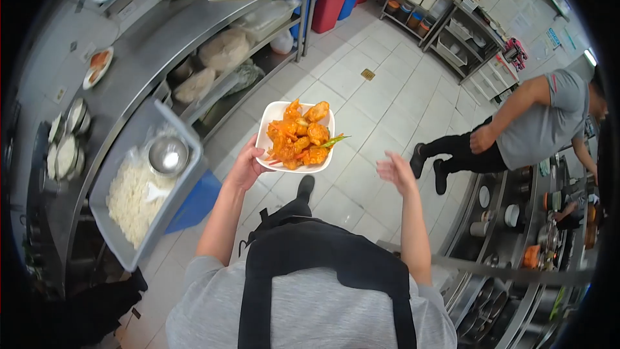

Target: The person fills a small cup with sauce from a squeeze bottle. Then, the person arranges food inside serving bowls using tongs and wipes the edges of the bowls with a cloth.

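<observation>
My left hand [246,163] grips the left edge of a white square bowl [264,134], thumb over the rim. Glazed orange fried pieces [298,137] fill the bowl, with a green strip sticking out at the right. The bowl is held over the tiled floor, in front of my body. To its right, my right hand [396,172] is in the air with fingers apart, touching nothing. Left of my left arm stands a grey tub [188,144] of white rice [132,201], with a metal bowl [168,155] and a white scoop [157,192] lying in it.
A steel counter [139,84] curves along the left, carrying a plate of food [98,68] and stacked bowls [66,148]. A co-worker [529,116] in a grey shirt stands at the right by the cooking line. Red bin [331,8] and shelves [420,1] stand at the back.
</observation>
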A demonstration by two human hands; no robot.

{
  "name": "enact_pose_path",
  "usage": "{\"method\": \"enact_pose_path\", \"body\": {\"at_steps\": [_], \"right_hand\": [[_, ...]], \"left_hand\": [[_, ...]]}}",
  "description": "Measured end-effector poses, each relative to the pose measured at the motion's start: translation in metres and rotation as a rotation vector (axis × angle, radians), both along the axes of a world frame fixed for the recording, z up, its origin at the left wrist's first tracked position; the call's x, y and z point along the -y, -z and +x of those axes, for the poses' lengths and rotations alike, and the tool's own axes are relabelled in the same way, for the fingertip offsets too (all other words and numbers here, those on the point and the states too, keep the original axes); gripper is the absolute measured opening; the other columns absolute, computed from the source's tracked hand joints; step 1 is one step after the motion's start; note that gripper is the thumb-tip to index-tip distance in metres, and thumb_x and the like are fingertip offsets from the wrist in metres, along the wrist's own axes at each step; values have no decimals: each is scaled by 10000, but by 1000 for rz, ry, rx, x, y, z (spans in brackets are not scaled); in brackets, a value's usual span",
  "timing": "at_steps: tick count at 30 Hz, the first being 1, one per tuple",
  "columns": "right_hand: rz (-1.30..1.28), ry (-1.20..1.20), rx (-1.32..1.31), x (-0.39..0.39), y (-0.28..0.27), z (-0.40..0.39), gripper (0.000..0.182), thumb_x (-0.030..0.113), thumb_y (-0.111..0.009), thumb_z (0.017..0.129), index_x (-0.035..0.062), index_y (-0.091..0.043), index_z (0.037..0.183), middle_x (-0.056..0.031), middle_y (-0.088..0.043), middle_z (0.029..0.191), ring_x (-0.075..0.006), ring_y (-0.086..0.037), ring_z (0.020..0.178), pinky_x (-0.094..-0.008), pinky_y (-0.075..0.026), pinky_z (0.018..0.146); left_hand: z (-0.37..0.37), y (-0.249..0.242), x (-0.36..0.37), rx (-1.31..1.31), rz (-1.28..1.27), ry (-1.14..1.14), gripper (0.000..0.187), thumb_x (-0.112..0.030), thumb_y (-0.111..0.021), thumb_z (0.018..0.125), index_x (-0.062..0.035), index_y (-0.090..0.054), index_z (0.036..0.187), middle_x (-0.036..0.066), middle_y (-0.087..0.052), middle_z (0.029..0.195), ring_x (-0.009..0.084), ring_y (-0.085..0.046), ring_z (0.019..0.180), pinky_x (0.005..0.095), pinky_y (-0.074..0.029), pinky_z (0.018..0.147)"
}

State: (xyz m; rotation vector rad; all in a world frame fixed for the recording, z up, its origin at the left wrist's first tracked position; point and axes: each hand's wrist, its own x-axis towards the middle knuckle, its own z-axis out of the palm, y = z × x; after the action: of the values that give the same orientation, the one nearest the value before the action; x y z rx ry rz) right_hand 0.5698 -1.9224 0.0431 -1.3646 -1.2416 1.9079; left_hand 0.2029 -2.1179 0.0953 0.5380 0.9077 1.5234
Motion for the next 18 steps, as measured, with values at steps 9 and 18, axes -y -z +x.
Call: {"method": "enact_pose_path", "body": {"at_steps": [9, 18], "right_hand": [[-309, -229, 1114, -2, 242, 186, 264, 264, -512, 885, 18, -593, 937, -147, -642, 823, -287, -624, 724, -405, -502, 624], [-240, -315, 1094, -189, 275, 185, 280, 277, -522, 854, 25, -593, 953, -173, -637, 882, -333, -602, 828, -461, -473, 715]], "left_hand": [[-35, -15, -271, -49, -71, 21, 601, -202, -503, 773, -52, -317, 1324, 130, -536, 1192, 232, -626, 980, 359, -563, 744], [-68, 11, -504, -6, -39, -14, 609, -235, -532, 757, -48, -351, 1308, 131, -558, 1161, 228, -636, 950, 347, -569, 738]]}}
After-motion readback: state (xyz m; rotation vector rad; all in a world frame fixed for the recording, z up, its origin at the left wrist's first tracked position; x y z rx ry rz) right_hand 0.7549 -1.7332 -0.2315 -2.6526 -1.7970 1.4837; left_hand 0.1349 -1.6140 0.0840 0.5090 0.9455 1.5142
